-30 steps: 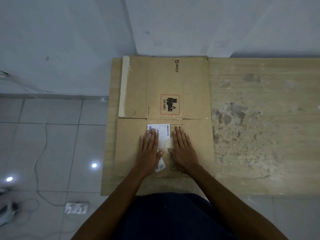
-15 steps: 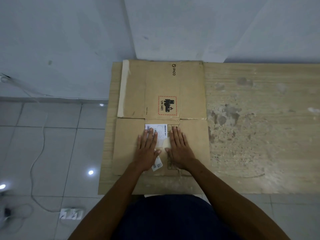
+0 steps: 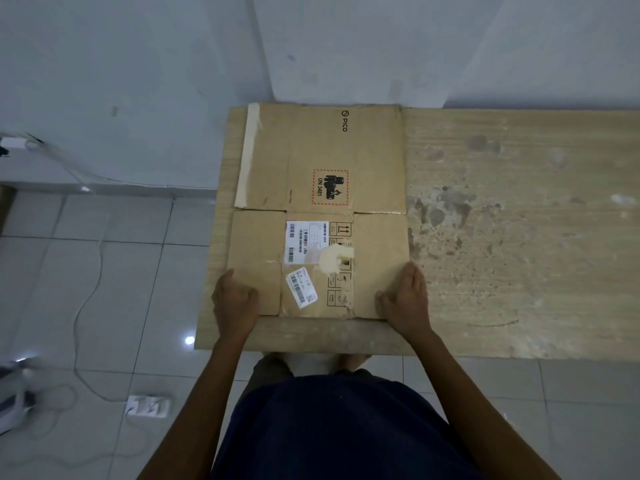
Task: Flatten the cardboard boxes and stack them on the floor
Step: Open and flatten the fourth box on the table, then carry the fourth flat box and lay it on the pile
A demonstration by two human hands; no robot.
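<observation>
A flattened brown cardboard box [image 3: 322, 161] lies on the left end of a worn wooden table [image 3: 502, 237]. It bears white shipping labels, a torn patch of tape and a red-bordered UN 3481 mark. My left hand [image 3: 235, 303] grips the box's near left corner, fingers curled over the edge. My right hand [image 3: 405, 299] grips the near right corner the same way. Both hands sit at the box's near edge, close to the table's front.
The table stands against a pale wall. Grey floor tiles [image 3: 104, 271] lie to the left, with a white cable [image 3: 90, 271] and a white power strip [image 3: 149, 406] on them. The right part of the tabletop is bare and stained.
Both hands have left the middle of the box, where they pressed flat, and moved outward to its near left and right corners, closing on the edges.
</observation>
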